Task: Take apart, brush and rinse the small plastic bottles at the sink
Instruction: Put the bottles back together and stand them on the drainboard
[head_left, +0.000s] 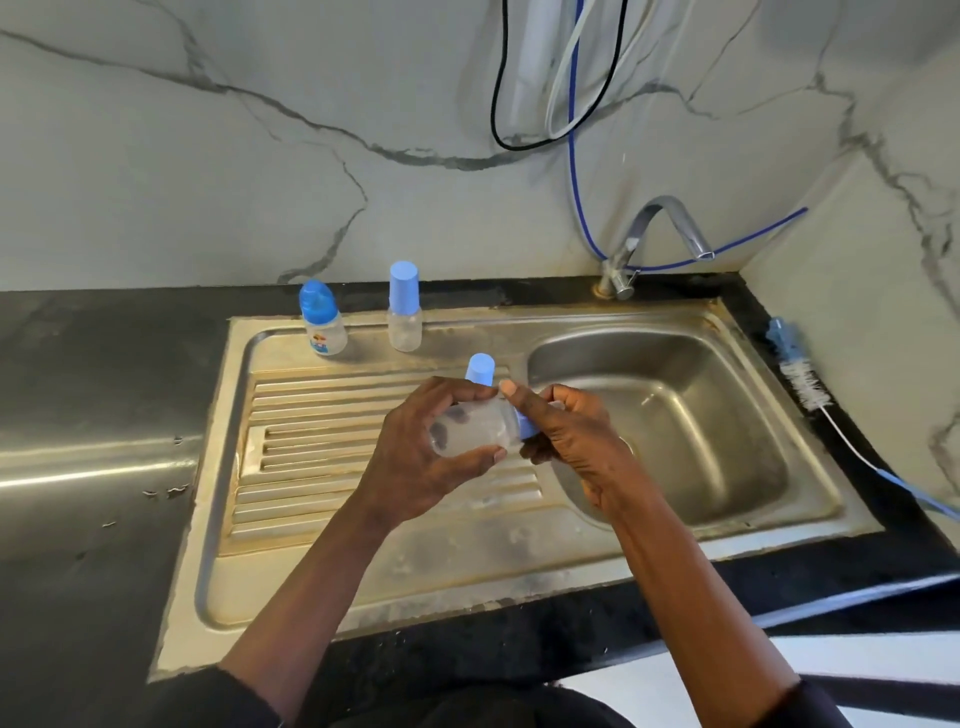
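My left hand (415, 452) grips a small clear plastic bottle (478, 428) lying sideways above the drainboard. Around the bottle's blue collar (527, 427) my right hand (566, 431) curls, thumb on top. A loose blue cap (480, 369) stands on the drainboard just behind my hands. Two more bottles stand at the back of the sink unit: one with a rounded blue cap and a picture label (322, 325), one with a tall blue cap (405, 309). A bottle brush (797, 371) with white bristles and a blue tip lies on the counter right of the basin.
The steel sink basin (691, 415) lies to the right, with a ridged drainboard (291, 447) on the left. A bent chrome tap (660, 228) rises at the back. Blue, black and white hoses (571, 130) hang down the marble wall. Dark counter surrounds the sink.
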